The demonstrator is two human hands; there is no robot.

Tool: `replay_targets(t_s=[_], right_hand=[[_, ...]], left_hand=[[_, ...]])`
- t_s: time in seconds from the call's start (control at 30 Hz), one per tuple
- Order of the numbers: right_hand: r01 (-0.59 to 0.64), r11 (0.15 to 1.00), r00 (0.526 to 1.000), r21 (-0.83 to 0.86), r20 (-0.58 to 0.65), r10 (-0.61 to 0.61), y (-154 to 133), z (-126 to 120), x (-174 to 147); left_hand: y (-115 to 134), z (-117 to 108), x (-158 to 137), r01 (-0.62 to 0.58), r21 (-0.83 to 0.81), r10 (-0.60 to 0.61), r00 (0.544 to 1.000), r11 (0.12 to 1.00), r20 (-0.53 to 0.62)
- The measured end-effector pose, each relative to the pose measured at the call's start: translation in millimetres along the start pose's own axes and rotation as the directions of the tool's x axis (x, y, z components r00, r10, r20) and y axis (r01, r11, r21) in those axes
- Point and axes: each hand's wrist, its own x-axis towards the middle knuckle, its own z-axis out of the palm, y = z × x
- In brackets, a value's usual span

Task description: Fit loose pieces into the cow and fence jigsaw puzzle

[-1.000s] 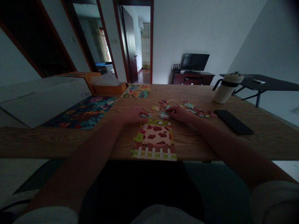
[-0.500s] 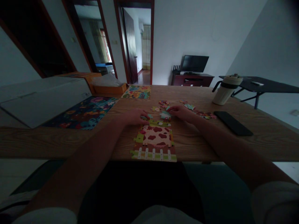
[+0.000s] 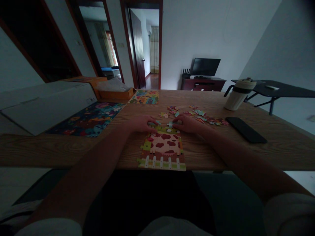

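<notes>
A partly joined jigsaw puzzle (image 3: 166,147) with a spotted cow above a white fence lies flat near the table's front edge. At its upper left, my left hand (image 3: 141,124) pinches a pale blue-green puzzle piece (image 3: 157,122) between thumb and fingers. My right hand (image 3: 186,124) is closed on another pale puzzle piece (image 3: 170,124) at the puzzle's upper right edge, its fingers covering part of it. Beyond the hands lie a small cream piece (image 3: 164,115) and a heap of loose puzzle pieces (image 3: 216,121).
A black phone-like slab (image 3: 245,129) and a cream thermos (image 3: 238,95) stand to the right on the wooden table (image 3: 204,154). Leftward are a dark blue picture puzzle (image 3: 91,118), a white box (image 3: 49,101) and an orange box (image 3: 116,94). A colourful puzzle sheet (image 3: 144,97) lies farther back.
My right hand has moved slightly left and nearer, bringing its puzzle piece down to the joined puzzle's top edge. My left hand has stayed almost in place.
</notes>
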Motion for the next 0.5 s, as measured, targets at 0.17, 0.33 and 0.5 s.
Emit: replay_targets(t_s=[0.17, 0.33, 0.5], right_hand=[[-0.024, 0.998, 1.0, -0.057, 0.016, 0.025, -1.8, -0.9, -0.5], [-0.037, 0.992, 0.999, -0.119, 0.015, 0.04, -5.3, -1.4, -1.3], [-0.025, 0.987, 0.999, -0.161, 0.031, 0.03, -7.3, -2.4, -4.2]], left_hand=[[2.9, -1.3, -2.3, 0.031, 0.004, -0.031, 0.999, 0.999, 0.012], [3.8, -1.6, -3.3, 0.014, -0.003, -0.014, 1.0, 1.0, 0.015], [3.4, -1.3, -3.3, 0.018, 0.014, -0.018, 1.0, 1.0, 0.009]])
